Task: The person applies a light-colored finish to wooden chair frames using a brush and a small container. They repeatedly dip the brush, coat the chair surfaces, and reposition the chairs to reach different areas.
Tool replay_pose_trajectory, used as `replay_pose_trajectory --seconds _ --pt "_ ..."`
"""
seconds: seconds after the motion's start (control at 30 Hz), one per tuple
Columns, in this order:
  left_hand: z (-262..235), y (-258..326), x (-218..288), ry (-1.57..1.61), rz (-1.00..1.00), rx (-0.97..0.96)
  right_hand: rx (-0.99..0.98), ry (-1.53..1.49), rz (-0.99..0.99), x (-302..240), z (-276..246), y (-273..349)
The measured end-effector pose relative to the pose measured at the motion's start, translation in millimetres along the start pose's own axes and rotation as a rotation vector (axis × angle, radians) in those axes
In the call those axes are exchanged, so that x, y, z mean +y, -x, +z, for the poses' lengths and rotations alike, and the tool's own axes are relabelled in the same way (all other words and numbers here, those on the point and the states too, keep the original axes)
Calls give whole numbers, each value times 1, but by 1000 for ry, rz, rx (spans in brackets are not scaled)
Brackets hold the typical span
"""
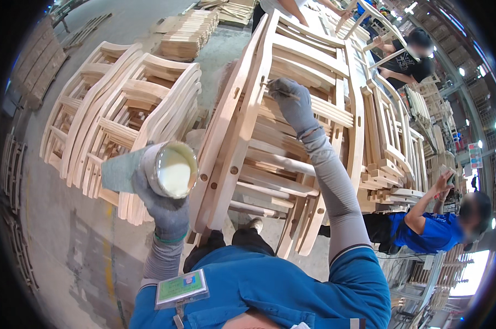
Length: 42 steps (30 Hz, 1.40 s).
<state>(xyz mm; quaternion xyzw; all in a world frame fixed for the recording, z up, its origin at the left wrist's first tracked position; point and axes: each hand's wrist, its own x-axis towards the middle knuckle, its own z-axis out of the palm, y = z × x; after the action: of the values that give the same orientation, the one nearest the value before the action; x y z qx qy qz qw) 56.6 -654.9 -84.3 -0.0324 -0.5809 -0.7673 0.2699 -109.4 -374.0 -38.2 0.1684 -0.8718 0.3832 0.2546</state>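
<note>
two gloved hands at work over stacked wooden chair frames [292, 137]: left hand [163, 203] wrapped tight round a small tub of white glue [170, 169], held up just beside the frames; right hand [293, 104] closed on a thin applicator [270, 85], tip touching a frame rail. more chair frames [122, 115] stacked to the left, co-worker in blue [429, 230] seated at right.

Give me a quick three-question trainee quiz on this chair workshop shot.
1. True or false: the left hand holds a cup of white liquid.
2. What does the right hand touch: A. the chair frame, B. the floor, C. the badge?
3. Fill in: both hands wear grey ____.

Key: 1 true; 2 A; 3 gloves.
</note>
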Motion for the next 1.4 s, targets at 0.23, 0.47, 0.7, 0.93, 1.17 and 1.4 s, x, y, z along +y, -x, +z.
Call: replay_pose_trajectory --seconds 0.23,0.47,0.7,0.93,1.17,1.4 --pt "18 -2 19 372 -91 -133 28 -455 146 -128 -43 37" --pt "47 3 42 895 -306 -153 48 -673 121 -190 -48 118" --pt "56 11 55 751 -189 -24 -126 -565 -29 -213 -49 175" --pt "47 23 59 1200 -278 -220 55 -954 37 -201 -56 196" --pt "60 34 42 604 -54 -102 214 -1014 157 -214 -50 200" --pt "29 39 3 -784 581 -17 417 -631 350 -171 -111 152"
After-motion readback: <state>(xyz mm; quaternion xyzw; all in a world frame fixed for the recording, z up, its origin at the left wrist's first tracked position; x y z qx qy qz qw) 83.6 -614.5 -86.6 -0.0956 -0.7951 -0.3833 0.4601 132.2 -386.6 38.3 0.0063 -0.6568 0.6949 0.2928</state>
